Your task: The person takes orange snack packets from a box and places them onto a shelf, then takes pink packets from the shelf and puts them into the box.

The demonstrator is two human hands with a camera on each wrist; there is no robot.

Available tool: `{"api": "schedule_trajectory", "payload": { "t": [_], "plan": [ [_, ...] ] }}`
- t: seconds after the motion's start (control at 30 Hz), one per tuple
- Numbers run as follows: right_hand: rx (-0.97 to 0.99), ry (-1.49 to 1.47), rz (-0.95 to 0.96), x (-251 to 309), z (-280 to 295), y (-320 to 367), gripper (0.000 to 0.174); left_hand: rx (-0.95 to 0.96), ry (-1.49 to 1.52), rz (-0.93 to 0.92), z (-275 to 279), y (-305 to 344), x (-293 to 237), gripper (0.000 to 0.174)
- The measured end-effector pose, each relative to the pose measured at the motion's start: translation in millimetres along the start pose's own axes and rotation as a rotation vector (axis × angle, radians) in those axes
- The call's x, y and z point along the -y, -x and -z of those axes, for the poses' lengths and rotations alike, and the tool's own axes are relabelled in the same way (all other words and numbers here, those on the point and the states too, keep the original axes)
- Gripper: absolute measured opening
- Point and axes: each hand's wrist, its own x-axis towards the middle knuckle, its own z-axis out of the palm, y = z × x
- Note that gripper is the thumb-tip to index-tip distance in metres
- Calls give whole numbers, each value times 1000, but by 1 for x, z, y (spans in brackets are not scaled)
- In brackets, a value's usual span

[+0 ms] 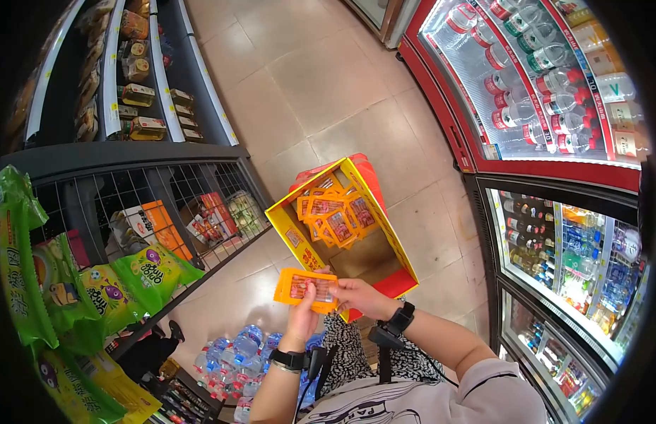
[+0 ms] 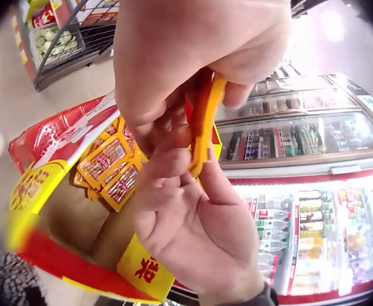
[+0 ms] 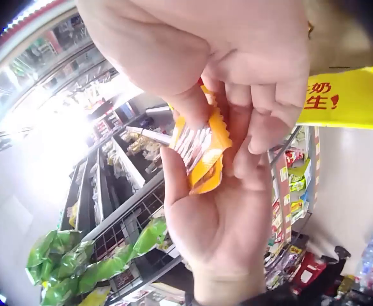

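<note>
Orange packets [image 1: 306, 288] with clear windows are held in front of the body, over the near edge of a yellow and red carton [image 1: 407, 272]. My left hand [image 1: 302, 321] grips them, thumb on the front face. At their right end, my right hand [image 1: 363, 297] pinches the packets between thumb and fingers. Seen edge-on in the left wrist view, the packets [image 2: 207, 124] form a thin stack between both hands. More orange packets [image 1: 338, 226] lie loose in the far part of the carton, whose brown bottom shows nearer to me.
Shelves with a wire rack [image 1: 151, 152] and hanging green snack bags [image 1: 105, 293] stand on the left. Lit drink fridges [image 1: 469, 141] line the right side. Wrapped water bottles [image 1: 236, 360] sit on the floor at the lower left. Something red [image 1: 370, 177] lies under the carton.
</note>
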Motion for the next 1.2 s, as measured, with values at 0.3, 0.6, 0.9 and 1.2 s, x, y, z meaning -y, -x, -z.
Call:
{"api": "schedule_trajectory", "payload": {
  "t": [0.3, 0.6, 0.9, 1.2],
  "plan": [
    [-980, -249, 144, -18, 130, -100, 19, -155, -91, -59, 27, 11, -1, 32],
    [-1278, -258, 157, -10, 158, -141, 22, -200, -27, 63, 59, 22, 19, 31],
    [-818, -403, 323, -43, 128, -126, 26, -190, -36, 84, 62, 19, 19, 33],
    [-1085, -313, 142, -41, 103, -152, 27, -159, 27, 111, 58, 24, 8, 37]
  ]
}}
